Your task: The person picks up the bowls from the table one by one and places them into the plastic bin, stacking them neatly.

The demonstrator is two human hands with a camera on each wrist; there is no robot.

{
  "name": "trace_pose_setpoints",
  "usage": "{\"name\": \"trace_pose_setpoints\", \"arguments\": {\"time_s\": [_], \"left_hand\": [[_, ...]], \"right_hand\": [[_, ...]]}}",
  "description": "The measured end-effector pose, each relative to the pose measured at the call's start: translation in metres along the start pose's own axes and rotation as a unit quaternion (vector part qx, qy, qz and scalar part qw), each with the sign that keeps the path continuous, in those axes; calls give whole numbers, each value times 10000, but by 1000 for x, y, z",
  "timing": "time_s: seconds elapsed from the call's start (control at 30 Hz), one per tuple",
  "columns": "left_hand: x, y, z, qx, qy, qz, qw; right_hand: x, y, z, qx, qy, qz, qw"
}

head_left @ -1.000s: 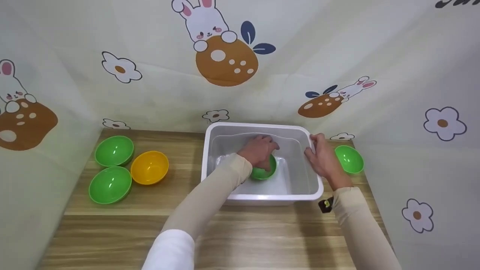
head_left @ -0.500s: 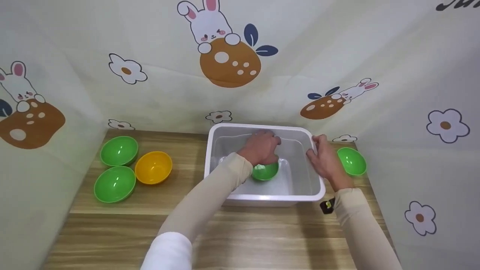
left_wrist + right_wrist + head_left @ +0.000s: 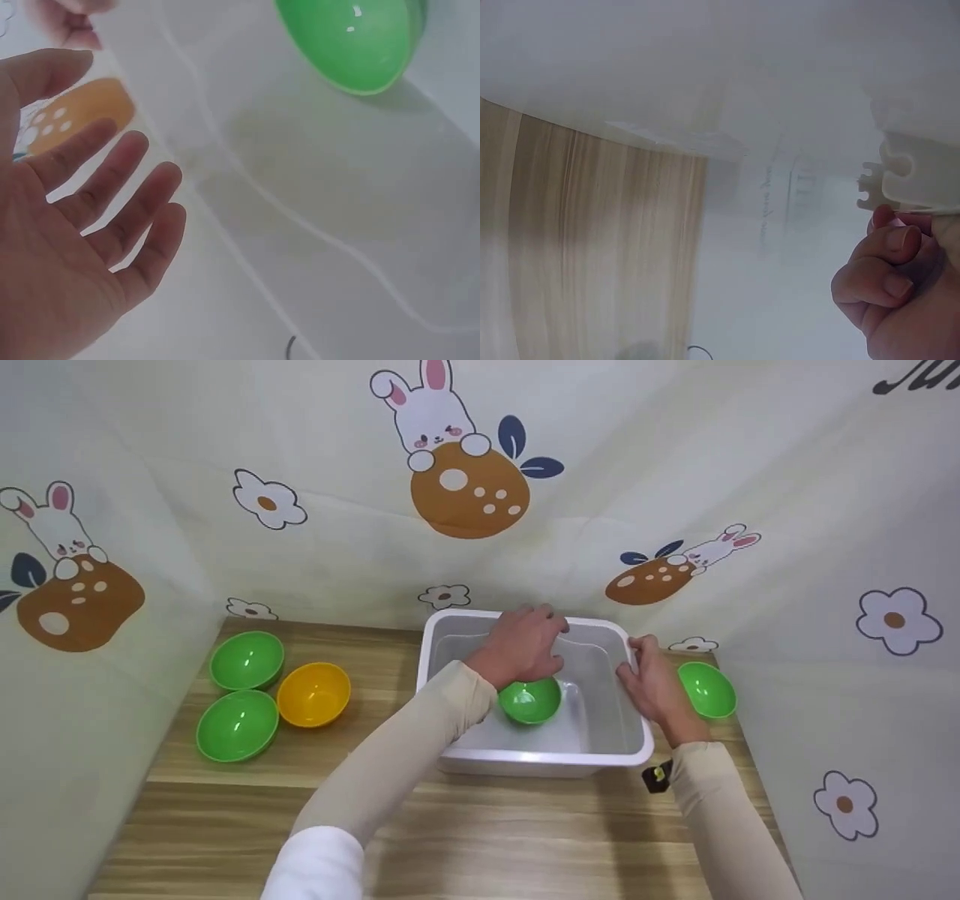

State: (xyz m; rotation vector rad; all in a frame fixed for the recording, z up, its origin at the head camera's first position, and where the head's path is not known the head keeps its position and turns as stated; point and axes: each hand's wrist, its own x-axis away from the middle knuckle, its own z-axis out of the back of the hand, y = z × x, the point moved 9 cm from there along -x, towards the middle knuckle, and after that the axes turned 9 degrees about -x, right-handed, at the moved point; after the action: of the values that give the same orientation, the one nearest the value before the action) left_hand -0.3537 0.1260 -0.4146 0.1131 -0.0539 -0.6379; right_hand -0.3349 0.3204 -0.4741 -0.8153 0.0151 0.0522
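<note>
A white plastic tub point(image 3: 540, 757) stands at the back of the wooden tabletop. Inside it, on the floor, a green bowl point(image 3: 531, 708) sits upright. My left hand point(image 3: 523, 643) hovers over the tub's back part, just behind and above that bowl. In the left wrist view its fingers point(image 3: 135, 184) are spread and loosely bent, apart from the green bowl point(image 3: 356, 45) and holding nothing. My right hand point(image 3: 654, 684) grips the tub's right rim. The right wrist view shows its curled fingers point(image 3: 881, 281) under the rim, outside the wall.
Two green bowls point(image 3: 247, 660) and an orange bowl point(image 3: 313, 695) stand together on the left. Another green bowl point(image 3: 707, 690) is on the right, beyond my right hand. Behind my right wrist shows a small black object point(image 3: 657, 777). A printed curtain point(image 3: 337, 562) encloses the table.
My left hand has let go of the green bowl in the tub and risen up and back from it. The right hand keeps its grip on the rim. The head view has shifted slightly.
</note>
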Motion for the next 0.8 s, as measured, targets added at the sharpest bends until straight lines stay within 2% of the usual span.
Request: {"name": "trace_pose_setpoints", "arguments": {"time_s": [0.3, 0.5, 0.63, 0.8], "left_hand": [[21, -12, 44, 260, 532, 165, 9981], [38, -22, 65, 319, 715, 387, 9962], [49, -27, 74, 241, 988, 436, 9939], [64, -39, 76, 218, 1139, 578, 9916]], "right_hand": [[0, 2, 0, -57, -23, -14, 10000], [0, 4, 0, -82, -57, -84, 9999], [-1, 3, 1, -123, 9, -41, 9999], [-1, 1, 0, -96, 54, 30, 9999]]}}
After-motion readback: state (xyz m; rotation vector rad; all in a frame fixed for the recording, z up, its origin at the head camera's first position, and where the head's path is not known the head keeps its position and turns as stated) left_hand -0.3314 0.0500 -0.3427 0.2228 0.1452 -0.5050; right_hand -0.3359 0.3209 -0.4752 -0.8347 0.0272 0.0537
